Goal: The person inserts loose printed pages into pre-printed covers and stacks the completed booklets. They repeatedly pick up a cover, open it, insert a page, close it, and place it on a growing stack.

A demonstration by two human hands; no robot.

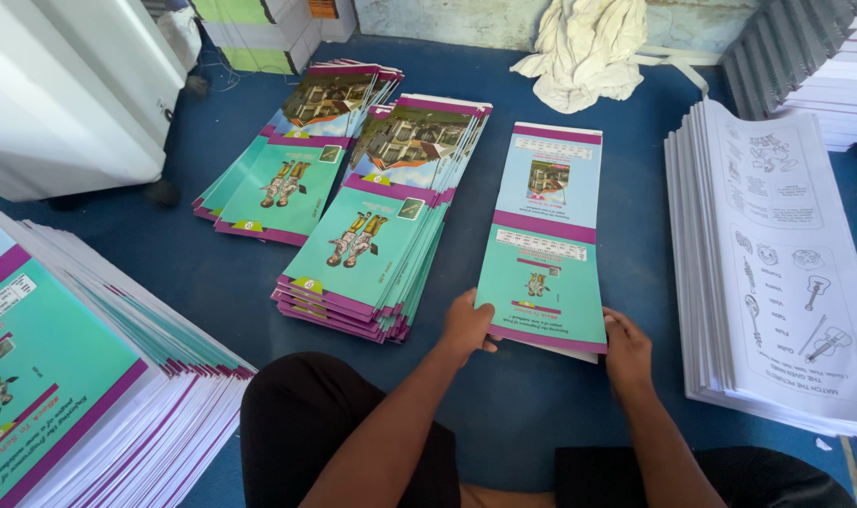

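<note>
Booklet cover (544, 273) on blue floor (212, 273), my left hand (468, 326) and right hand (626, 352) clamped on its near corners, cover stacks (372, 245) beside.

- No screens or signs are in view.
- A green and white cardboard box (249, 33) stands at the top left, at the edge of the blue floor.
- A small orange-fronted package (323, 8) sits just beside it, at the top edge.
- Small white rectangular label panels (541, 245) sit on purple bands across the teal booklet cover at the centre.
</note>
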